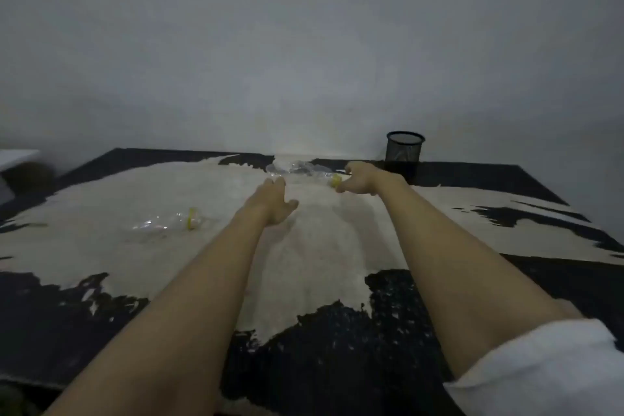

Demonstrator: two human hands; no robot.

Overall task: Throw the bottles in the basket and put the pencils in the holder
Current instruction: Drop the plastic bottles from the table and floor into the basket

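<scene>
Far across the worn black-and-white table (101, 321): a crushed clear plastic bottle with a yellow cap (305, 170), long axis roughly left to right, cap end touching or just beside the right hand (359, 179). Right hand nearer, arm outstretched, fingers loosely spread, nothing held yet. Left hand (275, 203) just short of the bottle, open, thumb out. A second clear yellow-capped bottle (169, 221) lying left of the left forearm. Black mesh holder (404, 149) upright behind the right hand.
</scene>
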